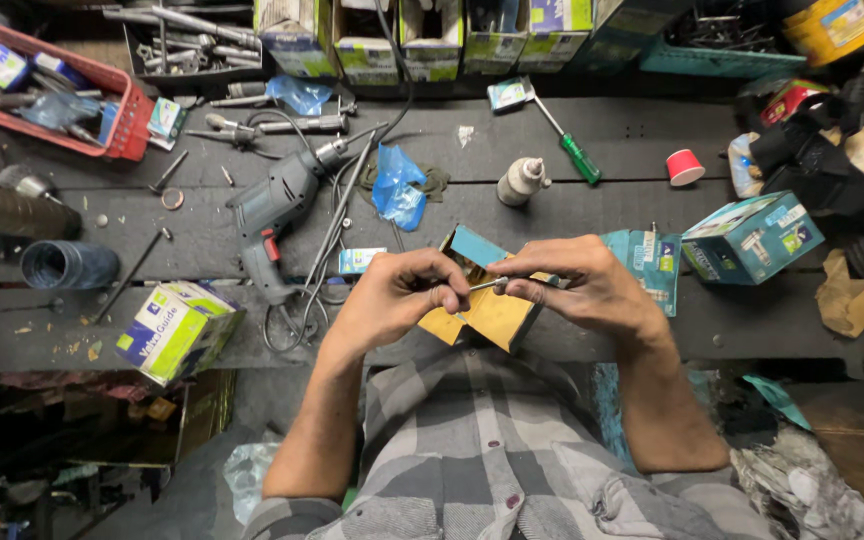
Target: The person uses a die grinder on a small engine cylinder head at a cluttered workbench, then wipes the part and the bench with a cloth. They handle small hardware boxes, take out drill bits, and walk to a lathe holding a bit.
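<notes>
Both my hands meet over the front of a dark wooden workbench (592, 200). My left hand (397, 295) and my right hand (577, 280) each pinch one end of a small thin metal rod-like part (487, 286), fingers closed around it. Directly under my hands lies an opened small cardboard box (487, 315), teal outside and yellow-brown inside. What the metal part is exactly is too small to tell.
A grey power drill (272, 205) with its cable lies left of my hands. A white-green box (177, 330) sits at front left, teal boxes (752, 235) at right. Further back are a green-handled screwdriver (567, 140), white bottle (522, 180), blue plastic bag (397, 185), red tray (52, 90).
</notes>
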